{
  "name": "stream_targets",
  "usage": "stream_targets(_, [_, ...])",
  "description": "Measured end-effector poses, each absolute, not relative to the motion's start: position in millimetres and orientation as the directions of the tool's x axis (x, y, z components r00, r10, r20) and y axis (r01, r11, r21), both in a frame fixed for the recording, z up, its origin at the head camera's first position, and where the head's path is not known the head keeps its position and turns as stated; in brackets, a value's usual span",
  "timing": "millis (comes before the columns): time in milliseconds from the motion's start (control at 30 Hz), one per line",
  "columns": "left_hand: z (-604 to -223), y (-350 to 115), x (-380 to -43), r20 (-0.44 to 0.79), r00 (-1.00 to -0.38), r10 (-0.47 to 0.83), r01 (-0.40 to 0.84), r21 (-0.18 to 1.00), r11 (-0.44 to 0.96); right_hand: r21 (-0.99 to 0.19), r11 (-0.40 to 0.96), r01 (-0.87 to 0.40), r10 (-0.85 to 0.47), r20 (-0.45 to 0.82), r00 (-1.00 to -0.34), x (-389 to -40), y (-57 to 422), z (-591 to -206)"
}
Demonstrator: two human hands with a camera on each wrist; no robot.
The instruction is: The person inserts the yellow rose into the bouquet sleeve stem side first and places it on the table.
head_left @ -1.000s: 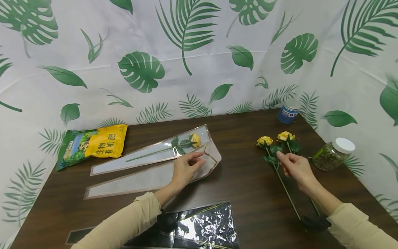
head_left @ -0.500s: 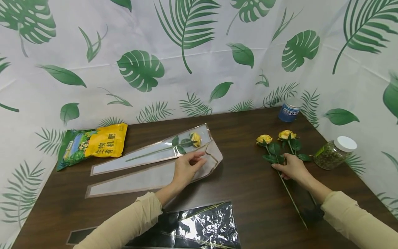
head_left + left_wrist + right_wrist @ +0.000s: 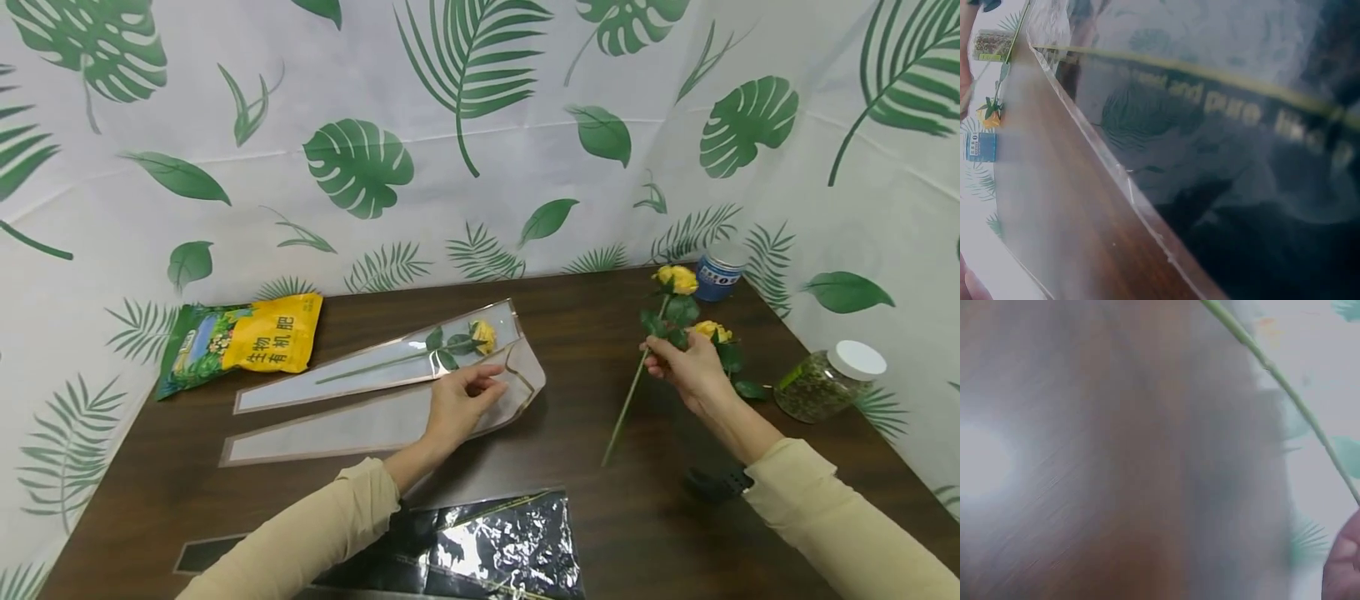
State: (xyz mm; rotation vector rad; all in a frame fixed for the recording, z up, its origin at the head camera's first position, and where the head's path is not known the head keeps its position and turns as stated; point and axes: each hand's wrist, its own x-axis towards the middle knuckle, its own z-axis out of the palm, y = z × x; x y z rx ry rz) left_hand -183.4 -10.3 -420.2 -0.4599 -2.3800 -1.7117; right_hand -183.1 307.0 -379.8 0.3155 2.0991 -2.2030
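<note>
In the head view my right hand (image 3: 688, 368) pinches a yellow rose (image 3: 677, 280) by its green stem, below the leaves. The stem (image 3: 1297, 400) runs slantwise across the right wrist view, above the table. My left hand (image 3: 461, 408) pinches the mouth of a white, pink-edged flower sleeve (image 3: 330, 429), whose wide end is lifted open. Behind this sleeve lies another clear-fronted sleeve (image 3: 277, 396) with a yellow rose (image 3: 482, 337) inside. A further yellow rose (image 3: 712, 332) lies beyond my right hand, partly hidden by it.
Black printed wrapping (image 3: 502, 542) lies at the front of the table (image 3: 600, 517). A yellow-green fertilizer bag (image 3: 247, 342) is at the back left. A blue-labelled jar (image 3: 720, 271) and a white-lidded jar of dried green bits (image 3: 828, 382) stand on the right.
My right hand has closed on one rose's stem, lifted the rose and swung its stem end to the left. My left hand stays at the sleeve mouth.
</note>
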Motion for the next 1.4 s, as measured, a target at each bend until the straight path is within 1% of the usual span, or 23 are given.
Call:
stream_targets(67, [-420.6, -9.5, -184.1, 0.321, -0.936, 0.141, 0.35, 0.89, 0.292, -0.961, -0.257, 0.104, 0.153, -0.146, -0.977, -187.9, 300.9, -369.5])
stream_targets(100, [-420.7, -9.1, -184.3, 0.321, -0.937, 0.139, 0.349, 0.891, 0.29, -0.943, -0.331, 0.043, 0.194, -0.112, -0.975, -190.6, 297.4, -365.1])
stream_targets(167, [-420.9, -8.3, -184.5, 0.316, -0.939, 0.137, 0.343, 0.892, 0.293, -0.902, -0.424, -0.085, 0.282, -0.042, -0.959, -195.5, 290.0, -357.5])
stream_targets(233, [-420.7, -7.5, -184.3, 0.308, -0.941, 0.138, 0.336, 0.893, 0.299, -0.87, -0.449, -0.202, 0.37, 0.025, -0.929, -199.9, 282.2, -352.4])
stream_targets(300, [-420.6, -6.6, -183.9, 0.298, -0.944, 0.138, 0.327, 0.896, 0.301, -0.851, -0.438, -0.291, 0.439, 0.08, -0.895, -203.1, 274.1, -350.5])
stream_targets(400, [-420.6, -5.3, -183.6, 0.298, -0.945, 0.137, 0.326, 0.896, 0.302, -0.864, -0.362, -0.351, 0.487, 0.146, -0.861, -204.8, 261.4, -353.9])
stream_targets(533, [-420.3, -4.2, -183.6, 0.308, -0.941, 0.138, 0.336, 0.894, 0.296, -0.902, -0.252, -0.351, 0.471, 0.202, -0.859, -204.5, 244.8, -363.9])
stream_targets(633, [-420.2, -3.5, -184.1, 0.324, -0.935, 0.142, 0.352, 0.89, 0.291, -0.919, -0.204, -0.338, 0.452, 0.218, -0.865, -204.9, 232.9, -372.7])
stream_targets(767, [-418.7, -2.6, -184.0, 0.343, -0.928, 0.142, 0.371, 0.882, 0.291, -0.951, -0.153, -0.269, 0.413, 0.185, -0.892, -203.3, 217.4, -383.6])
stream_targets(933, [-415.4, -0.1, -184.1, 0.355, -0.925, 0.137, 0.381, 0.874, 0.302, -0.991, -0.024, -0.13, 0.346, 0.113, -0.931, -198.1, 199.9, -393.0])
stream_targets(1033, [-413.7, 2.2, -184.4, 0.37, -0.918, 0.139, 0.395, 0.869, 0.298, -0.993, 0.037, -0.108, 0.323, 0.114, -0.939, -196.2, 190.3, -398.0])
stream_targets(1233, [-409.8, 6.6, -185.0, 0.408, -0.901, 0.144, 0.433, 0.854, 0.288, -0.989, 0.091, -0.117, 0.273, 0.137, -0.952, -193.3, 176.7, -404.6])
stream_targets(1400, [-408.9, 8.1, -185.2, 0.419, -0.896, 0.148, 0.444, 0.85, 0.283, -0.996, 0.08, -0.046, 0.251, 0.065, -0.966, -190.4, 171.9, -405.3])
